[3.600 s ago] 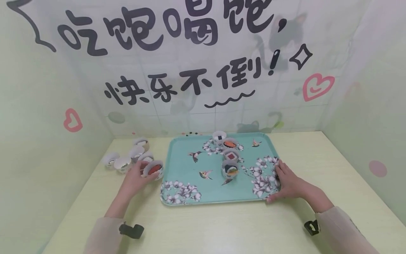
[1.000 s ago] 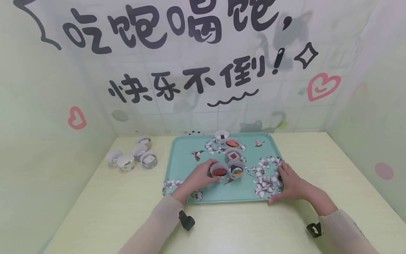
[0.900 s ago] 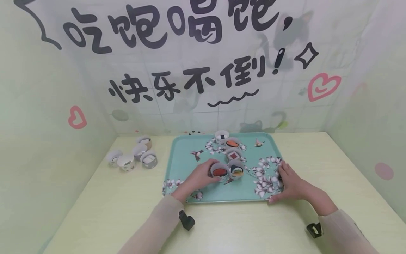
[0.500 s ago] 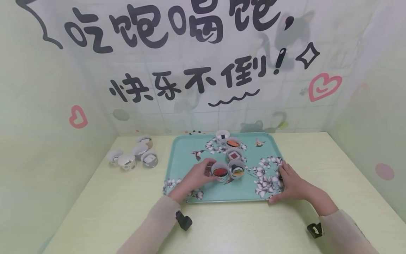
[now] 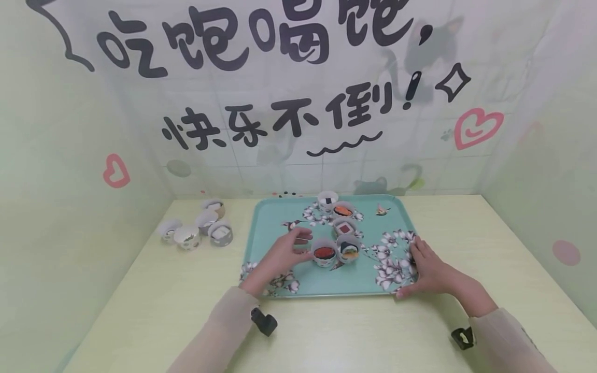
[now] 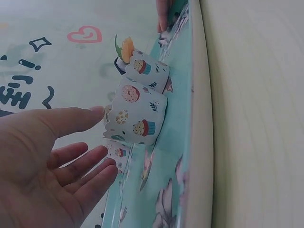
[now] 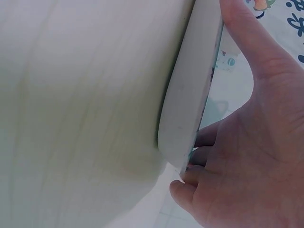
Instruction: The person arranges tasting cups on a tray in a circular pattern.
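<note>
My left hand (image 5: 285,253) hangs over the tray with thumb and fingers spread, holding nothing. Just right of its fingertips stands a paper baking cup with red-topped toy sushi (image 5: 324,253). Muffin prints cover this cup's scalloped wall (image 6: 135,114) in the left wrist view. Touching it is another cup with dark-edged sushi (image 5: 348,249). Behind stand cups with a red-centred square piece (image 5: 344,228), an orange-topped piece (image 5: 343,210) and a white piece with a dark band (image 5: 328,200). My right hand (image 5: 431,272) rests on the near right corner of the teal flowered tray (image 5: 280,217), fingers along its rim.
Several more paper cups (image 5: 187,237) with toy sushi cluster on the pale wooden table (image 5: 326,331), left of the tray. A fabric backdrop (image 5: 289,171) with large lettering rises behind the table, and pale walls flank it.
My left hand carried the red-topped sushi cup from the left cluster onto the tray beside the dark-edged one, then let go and drew slightly left. My right hand stayed at the tray corner.
</note>
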A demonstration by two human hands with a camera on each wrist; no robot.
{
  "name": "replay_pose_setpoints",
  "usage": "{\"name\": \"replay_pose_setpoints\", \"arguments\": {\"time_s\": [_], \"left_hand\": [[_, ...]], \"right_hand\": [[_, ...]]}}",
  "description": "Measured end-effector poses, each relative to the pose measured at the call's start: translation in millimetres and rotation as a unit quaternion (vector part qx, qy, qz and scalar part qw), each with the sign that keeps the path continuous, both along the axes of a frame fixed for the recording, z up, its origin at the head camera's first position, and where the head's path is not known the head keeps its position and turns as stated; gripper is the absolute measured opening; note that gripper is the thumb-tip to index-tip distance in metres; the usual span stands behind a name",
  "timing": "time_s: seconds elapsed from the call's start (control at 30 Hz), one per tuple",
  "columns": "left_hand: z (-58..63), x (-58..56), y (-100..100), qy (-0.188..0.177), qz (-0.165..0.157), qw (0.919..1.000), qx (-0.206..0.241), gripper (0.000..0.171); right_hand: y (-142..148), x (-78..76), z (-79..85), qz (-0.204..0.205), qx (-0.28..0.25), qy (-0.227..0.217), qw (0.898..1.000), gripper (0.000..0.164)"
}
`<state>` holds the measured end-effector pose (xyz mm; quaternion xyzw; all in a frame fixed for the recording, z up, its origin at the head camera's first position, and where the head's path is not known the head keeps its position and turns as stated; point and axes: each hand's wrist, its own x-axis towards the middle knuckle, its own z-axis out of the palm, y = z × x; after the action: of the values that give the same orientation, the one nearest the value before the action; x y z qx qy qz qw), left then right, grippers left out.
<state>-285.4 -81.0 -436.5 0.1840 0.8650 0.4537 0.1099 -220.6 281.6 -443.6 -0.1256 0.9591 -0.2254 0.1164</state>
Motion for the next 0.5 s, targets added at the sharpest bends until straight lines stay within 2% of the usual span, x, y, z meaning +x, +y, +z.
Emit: {"name": "replay_pose_setpoints", "arguments": {"time_s": [0.17,0.5], "left_hand": [[0.7,-0.6,-6,-0.004,0.015,0.9999,-0.003,0.058],[4.7,-0.9,-21,0.017,0.043,0.9989,0.011,0.049]], "right_hand": [[0,-0.4,-1.8,0.000,0.001,0.002,1.000,0.137],[-1,-0.1,0.1,-0.002,0.004,0.000,1.000,0.137]]}}
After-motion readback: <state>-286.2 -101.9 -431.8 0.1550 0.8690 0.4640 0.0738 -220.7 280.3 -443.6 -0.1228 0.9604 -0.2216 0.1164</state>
